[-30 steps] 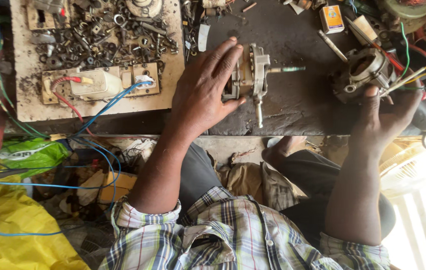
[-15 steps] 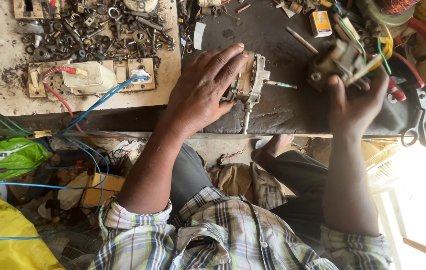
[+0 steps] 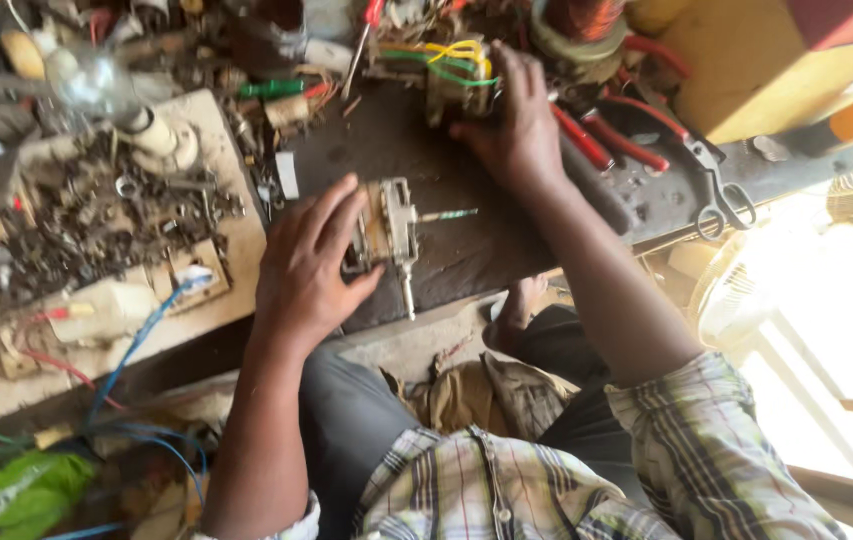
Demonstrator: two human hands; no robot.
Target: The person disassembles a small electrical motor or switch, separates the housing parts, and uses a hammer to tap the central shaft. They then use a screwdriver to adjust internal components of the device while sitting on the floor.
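My left hand (image 3: pixel 307 265) lies over the left side of a small metal motor part (image 3: pixel 389 232) with a thin shaft, gripping it on the dark workbench (image 3: pixel 467 260). My right hand (image 3: pixel 515 125) reaches to the far side of the bench and grips a second motor part (image 3: pixel 455 78) wound with yellow and green wires. The two parts lie apart, the wired one farther away.
A board (image 3: pixel 97 250) heaped with several screws, nuts and scraps sits at the left, with a lamp holder and blue and red wires. Red-handled pliers (image 3: pixel 587 135) and scissors (image 3: pixel 719 195) lie right of my right hand. A yellow box (image 3: pixel 737 60) stands far right.
My right hand moved the wired motor part away toward the far side of the bench. The view swung and tilted. My left hand stayed on the metal part.
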